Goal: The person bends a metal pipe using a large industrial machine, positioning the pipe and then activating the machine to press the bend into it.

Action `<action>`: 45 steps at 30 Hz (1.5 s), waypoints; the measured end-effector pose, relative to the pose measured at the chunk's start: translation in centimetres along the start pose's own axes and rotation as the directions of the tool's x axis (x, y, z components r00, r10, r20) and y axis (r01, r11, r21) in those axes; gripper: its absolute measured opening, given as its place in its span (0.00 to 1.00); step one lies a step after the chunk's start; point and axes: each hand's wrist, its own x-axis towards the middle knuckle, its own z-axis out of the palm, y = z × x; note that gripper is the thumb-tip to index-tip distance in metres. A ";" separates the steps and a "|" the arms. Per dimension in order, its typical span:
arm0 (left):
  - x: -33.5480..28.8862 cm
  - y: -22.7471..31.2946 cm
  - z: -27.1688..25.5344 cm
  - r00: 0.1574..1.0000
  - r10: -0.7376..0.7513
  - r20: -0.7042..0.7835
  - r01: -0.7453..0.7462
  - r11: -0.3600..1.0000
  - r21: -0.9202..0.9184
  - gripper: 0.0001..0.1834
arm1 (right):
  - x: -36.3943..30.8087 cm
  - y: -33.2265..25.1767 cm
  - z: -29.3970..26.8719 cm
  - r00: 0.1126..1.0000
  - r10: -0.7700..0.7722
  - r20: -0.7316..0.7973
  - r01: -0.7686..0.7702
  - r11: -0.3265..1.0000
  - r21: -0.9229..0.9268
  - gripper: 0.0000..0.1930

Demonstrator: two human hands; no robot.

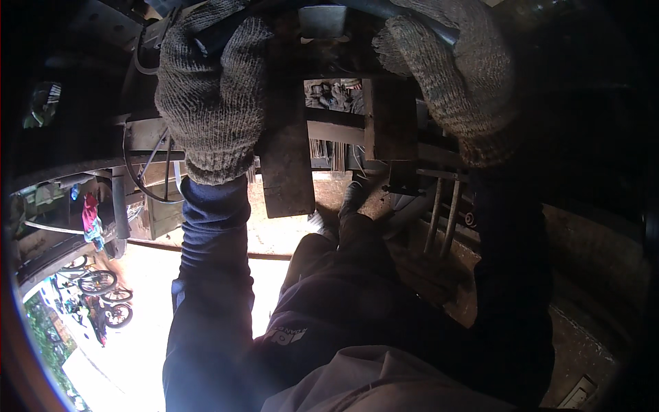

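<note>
Both my hands wear thick grey-brown knitted gloves and are raised at the top of the head view. My left hand (213,96) is wrapped round the left end of a dark curved bar (374,7). On its other end, my right hand (456,75) is closed in the same way. The bar's middle runs off the upper edge, so its full shape is hidden. Between the hands sits a small shiny metal block (322,22). Below it, a dark flat plate (285,161) hangs beside my left wrist, and a brownish block (391,120) stands nearer my right wrist.
A thin black cable (130,168) loops left of my left wrist. Two upright metal rods (443,213) stand right of my legs. Stacked metal strips (336,156) lie beyond my feet. Several bicycles (103,292) stand outside in bright light at the lower left.
</note>
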 end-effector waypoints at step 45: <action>-0.5 -0.1 -0.7 0.994 0.097 0.046 -0.100 0.991 0.086 0.16 | 1.8 -1.0 -0.1 0.993 0.050 0.104 -0.061 0.993 0.103 0.17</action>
